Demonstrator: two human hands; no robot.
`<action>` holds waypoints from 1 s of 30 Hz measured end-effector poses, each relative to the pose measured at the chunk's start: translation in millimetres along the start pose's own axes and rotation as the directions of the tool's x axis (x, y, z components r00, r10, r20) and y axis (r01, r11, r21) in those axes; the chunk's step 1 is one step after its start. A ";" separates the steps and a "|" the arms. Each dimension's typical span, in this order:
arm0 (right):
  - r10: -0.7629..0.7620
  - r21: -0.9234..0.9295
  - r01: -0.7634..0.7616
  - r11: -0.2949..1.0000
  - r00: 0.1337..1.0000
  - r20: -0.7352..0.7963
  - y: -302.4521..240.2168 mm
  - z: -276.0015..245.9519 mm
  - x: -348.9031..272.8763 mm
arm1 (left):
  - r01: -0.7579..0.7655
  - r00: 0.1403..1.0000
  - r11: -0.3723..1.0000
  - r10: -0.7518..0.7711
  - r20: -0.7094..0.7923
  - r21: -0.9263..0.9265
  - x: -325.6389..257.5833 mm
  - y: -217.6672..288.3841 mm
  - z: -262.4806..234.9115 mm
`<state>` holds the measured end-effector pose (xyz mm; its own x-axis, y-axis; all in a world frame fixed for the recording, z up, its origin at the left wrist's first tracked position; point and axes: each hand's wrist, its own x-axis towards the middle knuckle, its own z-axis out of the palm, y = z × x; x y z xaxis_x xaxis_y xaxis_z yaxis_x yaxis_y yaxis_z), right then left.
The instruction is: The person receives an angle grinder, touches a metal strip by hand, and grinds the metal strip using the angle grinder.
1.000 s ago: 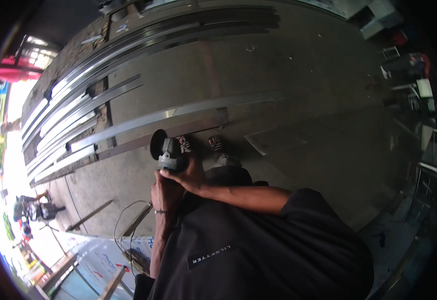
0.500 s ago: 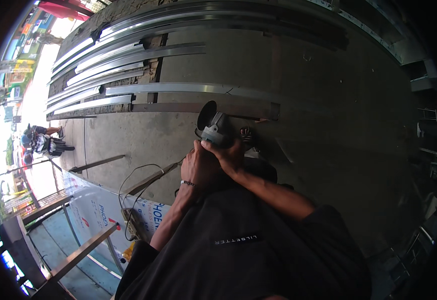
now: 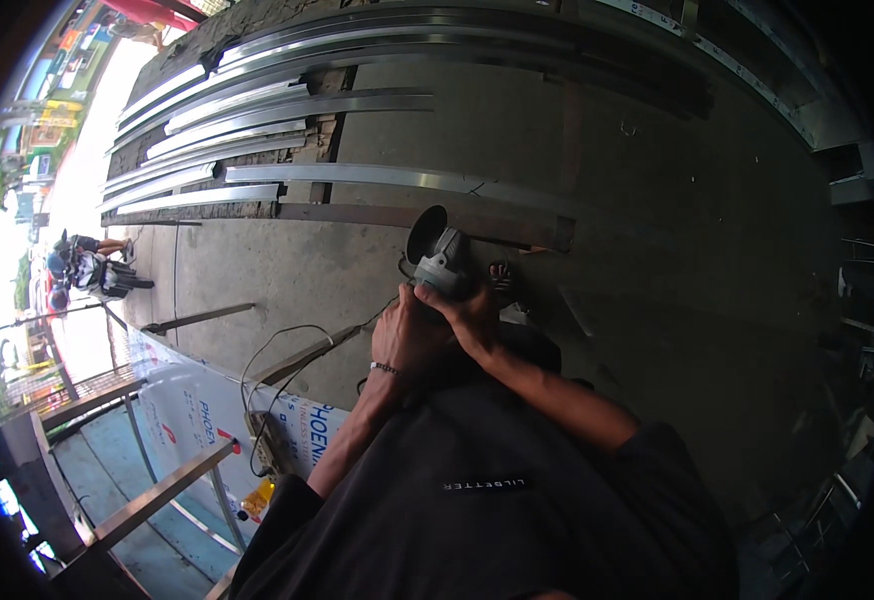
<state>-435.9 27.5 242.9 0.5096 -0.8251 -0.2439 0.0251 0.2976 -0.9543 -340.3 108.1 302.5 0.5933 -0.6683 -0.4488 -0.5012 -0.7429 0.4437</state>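
Note:
An angle grinder (image 3: 441, 266) with a dark round disc (image 3: 425, 234) is held out in front of my body, its disc pointing away from me. My right hand (image 3: 471, 318) wraps around the grinder's body from the right, thumb over its top. Closed against the grinder's left rear is my left hand (image 3: 403, 332), with a beaded bracelet at the wrist; its fingers are partly hidden. A thin cord (image 3: 377, 310) runs from beside the left hand toward the lower left. Beyond the disc lies a brown metal bar (image 3: 357, 214), apart from it.
Long shiny metal profiles (image 3: 377, 178) lie across the far floor. My sandalled foot (image 3: 500, 275) is right of the grinder. At left are a power strip (image 3: 267, 440), a printed plastic-covered sheet (image 3: 187, 400), a metal frame (image 3: 162, 490) and a yellow bottle (image 3: 257, 497). A motorcycle (image 3: 97, 275) stands outside.
The whole view has shifted slightly, with the floor and profiles a little farther right. Both hands keep the same grip on the grinder, which stays apart from the metal bars.

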 end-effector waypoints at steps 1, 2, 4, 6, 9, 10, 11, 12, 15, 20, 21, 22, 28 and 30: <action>-0.032 0.052 0.030 0.998 0.999 0.041 -2.5 1.0 1.6 | 0.003 1.000 0.999 -0.003 0.005 -0.040 0.3 0.4 -2.3; -0.031 0.055 0.029 0.998 0.999 0.044 -4.8 3.5 0.6 | 0.006 1.000 0.999 -0.006 0.002 -0.038 0.8 -3.2 -4.5; 0.025 0.319 -0.080 0.944 0.985 0.171 -11.4 9.6 -3.7 | -0.095 0.995 0.982 0.093 -0.025 -0.161 2.6 -15.7 -9.9; 0.098 0.225 -0.148 0.963 0.971 0.216 -14.3 13.5 -3.1 | -0.105 0.994 0.967 0.094 -0.058 -0.232 5.3 -22.8 -12.6; 0.148 0.138 -0.179 0.974 0.968 0.205 -16.2 28.5 -3.2 | -0.072 0.994 0.946 0.043 -0.097 -0.317 4.5 -20.5 -20.9; 0.121 0.148 -0.146 0.978 0.979 0.167 -17.4 36.4 -3.7 | -0.023 0.994 0.943 -0.015 -0.112 -0.332 2.1 -20.2 -24.9; 0.158 0.089 -0.174 0.981 0.974 0.163 -37.3 40.0 -5.0 | -0.010 0.989 0.943 -0.039 -0.139 -0.334 2.8 -27.3 -21.5; 0.158 0.090 -0.173 0.981 0.975 0.157 -43.9 43.8 -4.2 | -0.013 0.990 0.943 -0.035 -0.136 -0.332 3.8 -35.8 -16.9; 0.176 -0.055 -0.171 0.984 0.978 0.112 -24.0 59.4 -6.9 | -0.061 0.938 0.978 -0.013 -0.346 -0.201 -5.7 -36.5 -9.8; 0.181 -0.172 -0.152 0.973 0.970 0.166 -28.0 59.2 1.3 | -0.025 0.915 0.949 -0.104 -0.390 -0.313 -2.6 -53.2 -13.8; 0.071 -0.268 0.023 0.963 0.939 0.336 -37.9 44.9 10.9 | -0.070 0.929 0.899 -0.099 -0.356 -0.432 -1.7 -61.6 -18.9; -0.019 -0.326 0.211 0.922 0.863 0.505 -45.0 29.5 23.3 | -0.054 0.931 0.890 -0.118 -0.345 -0.453 1.2 -65.9 -24.4; -0.445 -0.643 0.447 0.622 0.877 0.180 -17.0 -90.5 132.6 | -0.049 0.989 0.702 -0.064 -0.132 -0.710 20.9 -87.2 -72.5; -0.466 -0.681 0.444 0.582 0.868 0.168 -10.8 -113.6 164.9 | 0.054 0.984 0.747 -0.153 -0.093 -0.662 35.2 -102.3 -72.4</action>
<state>-449.9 -166.3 193.4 0.5754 -0.7747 0.2623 -0.3447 -0.5205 -0.7812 -222.5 163.4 297.5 0.7190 -0.5401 -0.4374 0.0744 -0.5659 0.8211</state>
